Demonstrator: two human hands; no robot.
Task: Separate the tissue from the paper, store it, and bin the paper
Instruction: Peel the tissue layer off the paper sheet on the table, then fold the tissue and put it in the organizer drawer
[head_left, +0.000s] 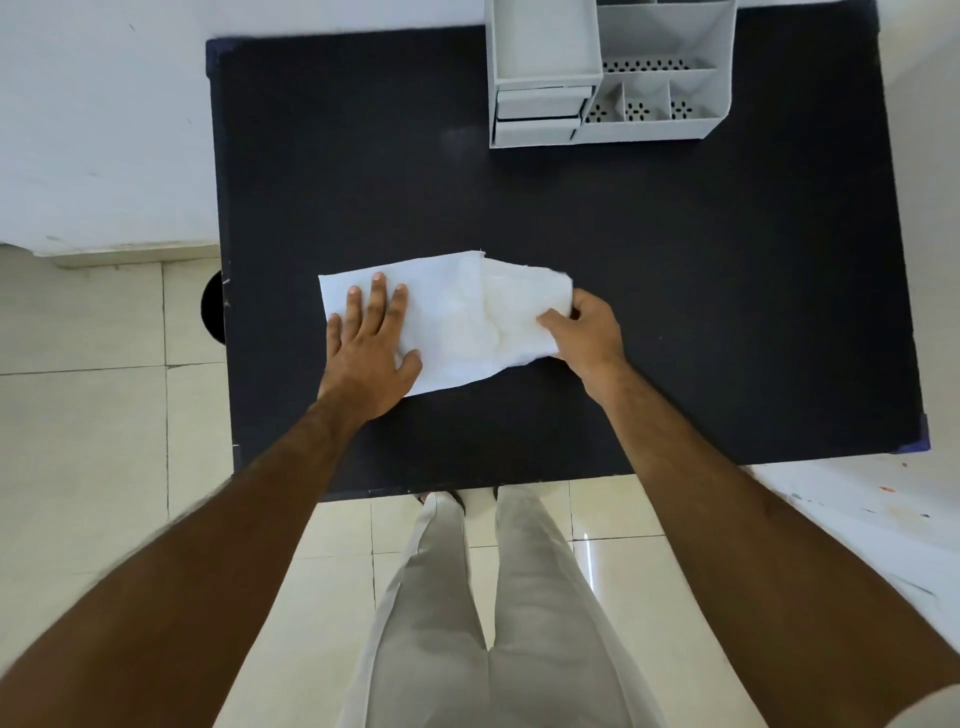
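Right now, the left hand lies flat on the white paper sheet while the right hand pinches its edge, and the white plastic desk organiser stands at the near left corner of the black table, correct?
Not quite: the white plastic desk organiser stands at the far right of the black table, as the head view shows. The left hand does lie flat on the white paper sheet, and the right hand pinches its edge.

Organizer (613, 73) cropped at top, dark round object (212, 307) mostly hidden, perhaps a bin

Bright, even daylight; soft shadows.
We see glare on the floor tiles (597, 540) below the table (675, 312), forearms stretched by wide-angle distortion.
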